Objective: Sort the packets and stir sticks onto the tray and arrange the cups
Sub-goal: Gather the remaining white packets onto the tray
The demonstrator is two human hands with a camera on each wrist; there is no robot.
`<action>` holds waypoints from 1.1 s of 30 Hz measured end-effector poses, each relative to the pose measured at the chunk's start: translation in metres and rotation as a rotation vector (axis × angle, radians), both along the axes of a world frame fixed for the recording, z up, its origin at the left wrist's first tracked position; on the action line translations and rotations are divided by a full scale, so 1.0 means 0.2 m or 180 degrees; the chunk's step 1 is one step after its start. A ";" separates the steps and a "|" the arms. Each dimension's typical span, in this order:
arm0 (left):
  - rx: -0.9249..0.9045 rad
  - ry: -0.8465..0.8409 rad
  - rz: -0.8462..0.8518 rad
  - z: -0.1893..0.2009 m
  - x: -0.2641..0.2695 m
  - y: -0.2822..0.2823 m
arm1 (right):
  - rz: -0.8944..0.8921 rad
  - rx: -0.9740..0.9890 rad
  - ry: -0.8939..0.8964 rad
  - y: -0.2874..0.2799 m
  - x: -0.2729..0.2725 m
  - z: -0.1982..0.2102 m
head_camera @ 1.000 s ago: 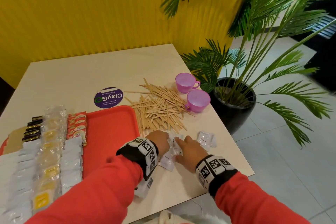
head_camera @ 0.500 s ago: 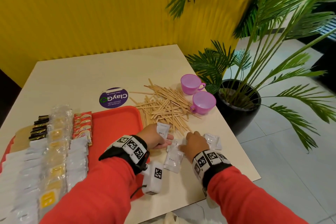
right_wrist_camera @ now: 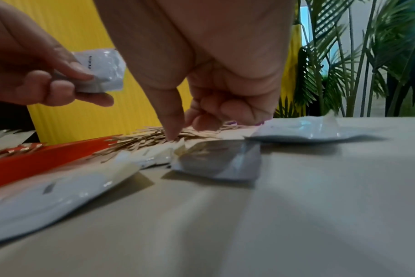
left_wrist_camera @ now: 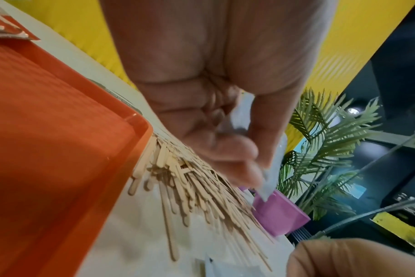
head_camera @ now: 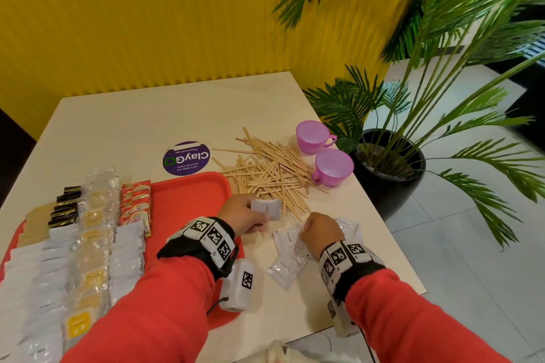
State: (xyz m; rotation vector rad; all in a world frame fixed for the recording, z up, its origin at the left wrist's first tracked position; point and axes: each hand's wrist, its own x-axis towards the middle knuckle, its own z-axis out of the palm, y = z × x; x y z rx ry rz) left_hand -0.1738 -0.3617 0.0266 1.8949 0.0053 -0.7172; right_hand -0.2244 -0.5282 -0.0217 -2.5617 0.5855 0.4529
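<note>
My left hand hovers at the red tray's right corner and grips a white packet, seen pinched between thumb and fingers. My right hand is down among several loose white packets on the table. Its fingers are curled, and its thumb and forefinger tips meet at the raised corner of one packet. A heap of wooden stir sticks lies just beyond both hands. Two pink cups stand behind the heap near the table's right edge.
Rows of sorted packets fill the tray's left half; its right half is bare red. A round purple sticker lies behind the tray. A potted palm stands on the floor beside the table's right edge, and a yellow wall runs behind.
My left hand has lifted off the loose packets with a white packet in it and drawn back to the tray's corner. My right hand has stayed low over the packets on the table.
</note>
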 end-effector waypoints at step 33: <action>-0.0430 -0.0278 -0.0448 0.00 0.05 -0.14 | -0.0466 0.2955 -0.0571 -0.05 0.03 0.23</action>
